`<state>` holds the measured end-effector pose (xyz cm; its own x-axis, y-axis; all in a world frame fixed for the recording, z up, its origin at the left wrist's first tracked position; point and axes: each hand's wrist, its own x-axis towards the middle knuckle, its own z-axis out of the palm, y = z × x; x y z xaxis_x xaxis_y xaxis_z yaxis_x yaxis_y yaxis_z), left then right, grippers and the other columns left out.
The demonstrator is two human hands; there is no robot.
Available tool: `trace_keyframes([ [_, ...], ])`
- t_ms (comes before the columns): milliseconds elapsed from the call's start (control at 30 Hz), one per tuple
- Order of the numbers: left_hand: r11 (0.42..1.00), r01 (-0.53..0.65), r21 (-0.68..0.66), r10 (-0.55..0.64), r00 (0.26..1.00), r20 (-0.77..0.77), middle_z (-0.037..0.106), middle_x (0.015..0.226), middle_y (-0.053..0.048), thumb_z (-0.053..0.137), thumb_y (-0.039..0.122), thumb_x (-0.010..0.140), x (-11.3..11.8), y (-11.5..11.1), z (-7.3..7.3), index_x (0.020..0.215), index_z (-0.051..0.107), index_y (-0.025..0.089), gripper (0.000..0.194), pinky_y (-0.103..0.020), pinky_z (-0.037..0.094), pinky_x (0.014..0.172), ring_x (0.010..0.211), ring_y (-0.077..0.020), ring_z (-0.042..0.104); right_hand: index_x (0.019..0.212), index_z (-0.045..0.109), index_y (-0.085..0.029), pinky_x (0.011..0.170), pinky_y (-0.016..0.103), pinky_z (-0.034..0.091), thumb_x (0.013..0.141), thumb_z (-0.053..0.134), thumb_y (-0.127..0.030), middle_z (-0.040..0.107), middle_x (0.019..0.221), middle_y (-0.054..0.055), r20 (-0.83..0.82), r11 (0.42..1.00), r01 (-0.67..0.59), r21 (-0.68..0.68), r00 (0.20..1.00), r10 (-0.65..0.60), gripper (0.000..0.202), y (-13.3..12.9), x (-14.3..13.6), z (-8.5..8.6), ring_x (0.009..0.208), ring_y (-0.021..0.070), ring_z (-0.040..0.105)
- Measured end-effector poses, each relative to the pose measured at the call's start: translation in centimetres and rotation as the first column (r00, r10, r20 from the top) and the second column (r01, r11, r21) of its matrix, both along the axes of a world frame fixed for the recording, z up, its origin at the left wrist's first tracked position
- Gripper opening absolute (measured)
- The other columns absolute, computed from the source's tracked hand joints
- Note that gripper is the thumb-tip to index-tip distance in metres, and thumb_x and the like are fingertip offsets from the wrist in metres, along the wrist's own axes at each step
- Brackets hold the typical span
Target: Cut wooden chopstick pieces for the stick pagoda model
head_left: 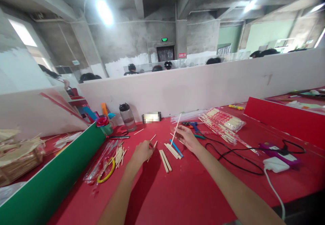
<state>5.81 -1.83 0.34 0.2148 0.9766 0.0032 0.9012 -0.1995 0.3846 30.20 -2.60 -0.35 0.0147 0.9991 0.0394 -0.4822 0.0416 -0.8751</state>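
Observation:
My right hand (186, 137) pinches a pale wooden stick (178, 121), which stands nearly upright between thumb and fingers. At centre left, my left hand (144, 150) is closed on a short stick (155, 144) near the table surface; its fingertips are partly hidden. Between the hands lie a small row of sticks (165, 160) and another bunch of short sticks (173, 151). A slim blue object (178, 148) rests against that bunch. Left of my left hand is a loose pile of short sticks (120, 157), beside a yellow ring-shaped handle (106, 176).
A water bottle (128, 118) stands near the white partition (177, 96). Behind my right hand lies a blue glue gun (194, 126), near packs of sticks (223, 121). Black cable (236, 165) runs to a purple power strip (281, 154). A green divider (58, 170) borders the left.

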Motion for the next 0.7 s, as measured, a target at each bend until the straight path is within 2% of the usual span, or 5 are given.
trace_keyframes([
  [133,0.992,0.067,-0.105,-0.056,0.993,0.104,0.069,0.061,-0.003,0.057,0.028,0.081,0.4,-0.4,-0.4,0.096,0.064,0.017,0.019,-0.021,0.037,0.049,0.051,-0.0153,0.063,0.077,0.058,-0.019,0.056,0.021,0.047,0.060,0.082,-0.037,0.062,0.066,-0.003,0.028,1.000,0.015,-0.007,1.000,-0.015,0.034,-0.1,-0.1,0.1,0.059,0.0099,0.058],
  [367,0.964,0.117,-0.237,-0.070,0.978,0.199,0.067,0.059,-0.002,0.058,0.028,0.082,0.4,-0.4,-0.8,0.099,0.060,0.016,0.021,-0.021,0.041,0.048,0.051,-0.0158,0.063,0.076,0.058,-0.019,0.054,0.020,0.046,0.062,0.081,-0.039,0.059,0.064,-0.004,0.091,1.000,0.004,-0.009,0.996,-0.003,0.033,-0.2,-0.2,-0.1,0.056,0.0092,0.056],
  [433,0.980,0.105,-0.169,-0.077,0.984,0.162,0.069,0.063,-0.004,0.055,0.029,0.084,0.4,-0.3,-0.6,0.098,0.061,0.016,0.019,-0.022,0.041,0.050,0.054,-0.0162,0.064,0.077,0.059,-0.019,0.054,0.020,0.046,0.063,0.081,-0.040,0.060,0.065,-0.003,0.114,1.000,-0.020,0.001,0.993,0.019,0.034,-0.1,-0.2,-0.4,0.056,0.0096,0.057],
  [567,0.989,0.102,0.108,-0.110,0.992,0.064,0.073,0.082,-0.007,0.053,0.025,0.085,0.4,-0.1,0.2,0.092,0.064,0.019,0.015,-0.025,0.041,0.061,0.073,-0.0193,0.067,0.076,0.058,-0.018,0.057,0.021,0.048,0.061,0.082,-0.041,0.062,0.066,-0.003,0.163,0.995,-0.097,0.002,0.982,0.095,0.036,0.0,-0.5,-0.8,0.059,0.0109,0.061],
  [700,0.959,0.229,0.165,-0.257,0.950,0.178,0.071,0.084,-0.004,0.049,0.027,0.089,1.3,-0.7,0.7,0.095,0.063,0.021,0.016,-0.026,0.043,0.067,0.074,-0.0178,0.065,0.077,0.059,-0.017,0.056,0.020,0.047,0.064,0.081,-0.043,0.063,0.066,-0.002,0.240,0.986,-0.163,0.024,0.959,0.153,0.036,-0.2,-1.0,-1.2,0.060,0.0116,0.063],
])
